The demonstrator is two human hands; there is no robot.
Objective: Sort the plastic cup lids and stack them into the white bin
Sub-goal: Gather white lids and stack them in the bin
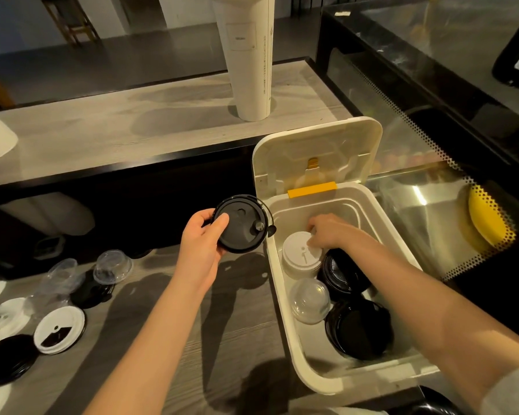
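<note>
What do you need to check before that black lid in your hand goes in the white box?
1. The white plastic bin has its hinged cover up: ok.
2. The left hand grips the round black plastic lid: ok.
3. A black lid stack waits in the bin: ok.
4. Path clear of the right hand: not ok, it holds the white lid stack beside the black one.
5. Lid matches that stack's size: cannot tell.

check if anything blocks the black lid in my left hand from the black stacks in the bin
The white bin is open. The white lid stack, with the right hand on it, sits between the black lid in the left hand and the farther black stack.
</note>
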